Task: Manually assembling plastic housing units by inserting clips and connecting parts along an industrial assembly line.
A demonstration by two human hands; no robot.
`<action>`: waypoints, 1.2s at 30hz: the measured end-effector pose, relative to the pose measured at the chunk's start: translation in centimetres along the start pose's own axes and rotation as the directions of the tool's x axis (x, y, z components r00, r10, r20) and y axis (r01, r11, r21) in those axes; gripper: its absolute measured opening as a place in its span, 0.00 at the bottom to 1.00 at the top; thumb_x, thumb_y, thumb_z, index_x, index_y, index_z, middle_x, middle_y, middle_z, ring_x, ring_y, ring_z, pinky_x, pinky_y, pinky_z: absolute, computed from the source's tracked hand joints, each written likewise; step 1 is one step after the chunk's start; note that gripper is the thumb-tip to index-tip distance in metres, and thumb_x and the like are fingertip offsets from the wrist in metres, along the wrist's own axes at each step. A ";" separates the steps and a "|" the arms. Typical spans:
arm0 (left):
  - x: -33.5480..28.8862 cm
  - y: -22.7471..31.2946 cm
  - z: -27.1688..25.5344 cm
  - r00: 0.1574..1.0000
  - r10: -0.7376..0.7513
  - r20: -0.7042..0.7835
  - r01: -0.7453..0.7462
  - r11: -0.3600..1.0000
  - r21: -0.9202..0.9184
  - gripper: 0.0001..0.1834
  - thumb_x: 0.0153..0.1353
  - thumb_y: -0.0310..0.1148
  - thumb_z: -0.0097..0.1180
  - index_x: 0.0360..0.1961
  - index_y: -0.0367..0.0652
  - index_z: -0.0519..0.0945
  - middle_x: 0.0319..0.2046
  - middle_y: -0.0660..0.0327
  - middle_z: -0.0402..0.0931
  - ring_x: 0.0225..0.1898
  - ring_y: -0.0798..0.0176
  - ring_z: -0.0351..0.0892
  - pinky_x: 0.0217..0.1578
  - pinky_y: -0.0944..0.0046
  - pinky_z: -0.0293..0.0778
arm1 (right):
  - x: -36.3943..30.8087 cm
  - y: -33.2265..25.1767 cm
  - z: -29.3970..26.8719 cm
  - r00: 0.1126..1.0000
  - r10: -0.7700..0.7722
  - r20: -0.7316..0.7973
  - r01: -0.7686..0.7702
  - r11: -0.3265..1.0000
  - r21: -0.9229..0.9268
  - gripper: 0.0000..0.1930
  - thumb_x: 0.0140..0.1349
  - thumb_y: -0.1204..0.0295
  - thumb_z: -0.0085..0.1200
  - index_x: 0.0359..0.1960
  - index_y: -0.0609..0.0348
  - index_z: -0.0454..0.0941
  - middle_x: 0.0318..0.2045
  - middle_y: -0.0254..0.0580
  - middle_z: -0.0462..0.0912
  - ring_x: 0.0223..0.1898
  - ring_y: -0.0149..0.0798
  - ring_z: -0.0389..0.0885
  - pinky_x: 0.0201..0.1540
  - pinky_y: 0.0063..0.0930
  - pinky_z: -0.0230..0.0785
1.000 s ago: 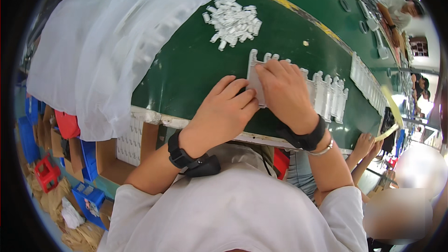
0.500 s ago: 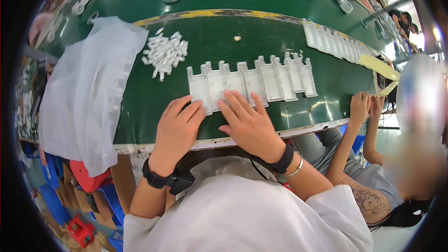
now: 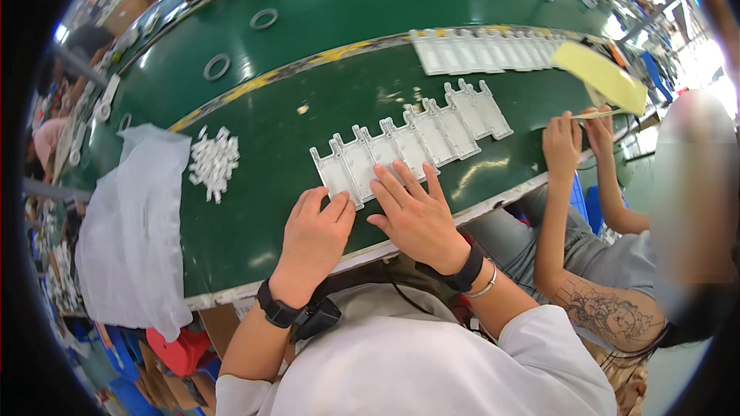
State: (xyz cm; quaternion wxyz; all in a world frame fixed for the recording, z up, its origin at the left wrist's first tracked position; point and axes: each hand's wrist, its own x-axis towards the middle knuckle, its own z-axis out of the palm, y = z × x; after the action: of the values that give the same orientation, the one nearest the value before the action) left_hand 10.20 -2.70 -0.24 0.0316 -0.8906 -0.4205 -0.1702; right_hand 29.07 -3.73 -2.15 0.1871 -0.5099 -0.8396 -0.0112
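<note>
A slanting row of white plastic trough-shaped parts (image 3: 371,156) lies side by side on the green table before me. They nearly touch, and the right end of the row is stepped. My left hand (image 3: 316,229) rests its bent fingertips on the near edge of the leftmost part, not wrapped around it. With fingers stretched out and somewhat spread, my right hand (image 3: 420,219) lies flat over the near ends of the parts beside it. Neither hand has lifted anything. Left of the row is a pile of small white pieces (image 3: 214,163).
A translucent white plastic bag (image 3: 131,231) drapes over the left table edge. Another row of white parts (image 3: 486,52) stretches along the back right. At right, a co-worker's hands (image 3: 574,139) hold a yellow sheet (image 3: 603,75). Grey rings (image 3: 217,67) lie beyond the striped tape.
My view has turned, so the table appears tilted and the pile sits farther left in the picture. My hands stay at the row's near edge. The co-worker's yellow sheet has shifted.
</note>
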 end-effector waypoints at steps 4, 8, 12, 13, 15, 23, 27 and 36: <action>3.2 2.3 1.5 0.998 0.064 -0.029 -0.065 0.997 -0.044 0.11 0.47 0.27 0.57 0.35 0.41 0.81 0.40 0.64 0.78 0.44 0.54 0.74 0.46 0.58 0.73 | -2.0 3.2 -0.7 0.994 0.111 -0.025 -0.112 0.993 -0.036 0.22 0.57 0.56 0.56 0.49 0.54 0.74 0.56 0.39 0.73 0.60 0.43 0.67 0.64 0.53 0.50; 6.5 4.2 3.2 0.987 0.158 -0.022 -0.159 0.987 -0.035 0.11 0.46 0.26 0.55 0.34 0.41 0.80 0.38 0.64 0.78 0.44 0.54 0.75 0.46 0.59 0.74 | -3.4 6.2 -1.3 0.978 0.195 -0.068 -0.200 0.976 -0.088 0.20 0.58 0.57 0.55 0.48 0.54 0.74 0.55 0.39 0.74 0.60 0.43 0.68 0.62 0.53 0.51; 10.0 5.9 5.3 0.975 0.210 -0.078 -0.214 0.975 -0.052 0.06 0.45 0.27 0.54 0.27 0.42 0.78 0.32 0.63 0.75 0.41 0.56 0.75 0.44 0.60 0.74 | -4.0 9.2 -2.5 0.960 0.257 -0.108 -0.269 0.955 -0.122 0.19 0.58 0.59 0.55 0.48 0.54 0.74 0.54 0.40 0.75 0.59 0.44 0.69 0.61 0.53 0.53; 10.7 6.3 5.7 0.974 0.212 -0.084 -0.216 0.975 -0.050 0.06 0.45 0.27 0.54 0.27 0.42 0.78 0.32 0.63 0.75 0.41 0.56 0.75 0.44 0.60 0.74 | -4.2 9.9 -2.7 0.956 0.270 -0.115 -0.285 0.949 -0.137 0.19 0.58 0.59 0.56 0.48 0.54 0.74 0.54 0.40 0.75 0.59 0.44 0.69 0.61 0.54 0.53; 11.8 6.9 6.6 0.966 0.248 -0.075 -0.249 0.968 -0.018 0.04 0.46 0.29 0.54 0.25 0.43 0.78 0.30 0.64 0.74 0.38 0.57 0.74 0.43 0.61 0.73 | -4.5 11.1 -2.8 0.954 0.273 -0.122 -0.289 0.946 -0.145 0.19 0.58 0.60 0.56 0.48 0.55 0.74 0.54 0.41 0.74 0.59 0.45 0.69 0.61 0.53 0.54; 10.9 7.4 7.3 0.981 0.090 -0.173 -0.147 0.923 -0.355 0.11 0.52 0.31 0.51 0.36 0.40 0.77 0.37 0.58 0.76 0.41 0.58 0.77 0.41 0.60 0.72 | -5.4 11.0 -2.9 0.931 0.305 -0.202 -0.304 0.952 0.040 0.19 0.57 0.76 0.55 0.51 0.64 0.72 0.55 0.54 0.71 0.56 0.56 0.69 0.59 0.46 0.60; 3.8 4.2 2.1 0.955 0.042 -0.292 -0.153 0.917 -0.368 0.21 0.54 0.38 0.58 0.48 0.42 0.75 0.51 0.56 0.72 0.52 0.56 0.71 0.53 0.58 0.65 | -5.0 8.5 -3.1 0.956 0.241 -0.165 -0.228 0.969 0.099 0.13 0.61 0.77 0.52 0.47 0.66 0.74 0.56 0.54 0.71 0.57 0.57 0.69 0.58 0.45 0.61; -18.5 -18.5 -16.9 0.527 -0.730 -0.435 0.850 0.442 0.288 0.20 0.56 0.36 0.59 0.46 0.34 0.75 0.34 0.47 0.79 0.43 0.47 0.77 0.42 0.52 0.71 | 4.5 -2.9 -3.3 0.977 -0.211 -0.041 0.213 0.928 0.305 0.10 0.52 0.78 0.58 0.37 0.63 0.78 0.48 0.49 0.76 0.53 0.54 0.72 0.54 0.44 0.66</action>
State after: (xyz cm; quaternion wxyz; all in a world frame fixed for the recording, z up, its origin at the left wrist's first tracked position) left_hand -19.42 -7.80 7.94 0.2134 -0.5216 -0.8090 -0.1671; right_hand 25.74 -1.94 2.90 0.2650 -0.3807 -0.8805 0.0976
